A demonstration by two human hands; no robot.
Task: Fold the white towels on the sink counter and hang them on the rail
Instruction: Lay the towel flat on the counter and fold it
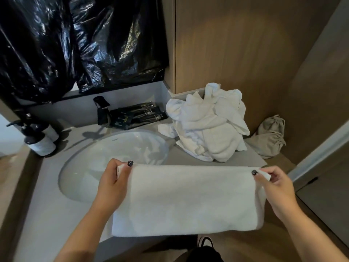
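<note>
A person stands at a sink counter, holding a white towel stretched flat between both hands. The left hand pinches the towel's upper left corner between thumb and curled fingers; a dark-painted thumbnail lies on top of the cloth. The right hand pinches the upper right corner in the same way, thumb on top, fingers curled beneath. The towel hangs as a broad doubled panel, its top edge straight and level from hand to hand, its lower edge falling over the front lip of the counter at 6 o'clock.

Beyond the held towel, toward 1 o'clock, a heap of white towels lies crumpled on the counter, against the wooden wall. Just beside the heap, at 3 o'clock from it, rests a grey drawstring bag. The oval basin sits at 10 o'clock from the held towel, whose left corner overlaps the basin's near rim in this view. Behind the basin stands a black tap, with dark flat packets just beside it at 3 o'clock. At the far left, two pump bottles stand close together. Black plastic sheeting covers the surface above the counter at 11 o'clock.
</note>
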